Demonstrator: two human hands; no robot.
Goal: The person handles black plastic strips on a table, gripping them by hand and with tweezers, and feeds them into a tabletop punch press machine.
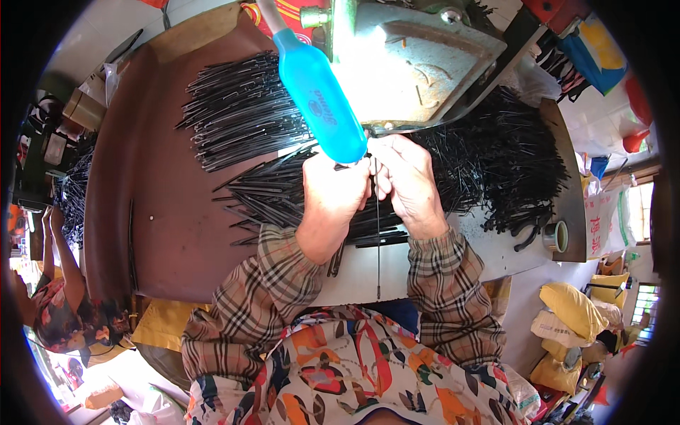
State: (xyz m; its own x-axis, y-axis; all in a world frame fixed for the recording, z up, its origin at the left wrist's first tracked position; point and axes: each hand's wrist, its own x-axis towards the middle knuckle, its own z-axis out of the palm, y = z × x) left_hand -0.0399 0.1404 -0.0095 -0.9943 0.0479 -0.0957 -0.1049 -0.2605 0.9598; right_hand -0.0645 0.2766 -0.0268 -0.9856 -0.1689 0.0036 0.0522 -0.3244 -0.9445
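My right hand (pixel 411 180) is closed, its thumb and fingers pinched around the upper end of a thin black rod (pixel 378 248). The rod hangs down between my wrists toward my lap. Close beside it, my left hand (pixel 329 195) is curled shut; its fingertips are partly hidden behind a blue paddle-shaped piece (pixel 322 99) on a grey stem, so what they grip is not clear. Both hands are just below the lit metal plate (pixel 446 64) of a green machine. Behind my left hand lies a neat bundle of black rods (pixel 241 113); looser rods (pixel 265 195) fan out under it.
More black rods are heaped (pixel 510 163) on the right side of the table, near a small metal tin (pixel 554 236). Brown sheeting (pixel 177 234) covers the left side. Yellow sacks (pixel 570 312) stand at the right. Another person's arms (pixel 60 248) show at far left.
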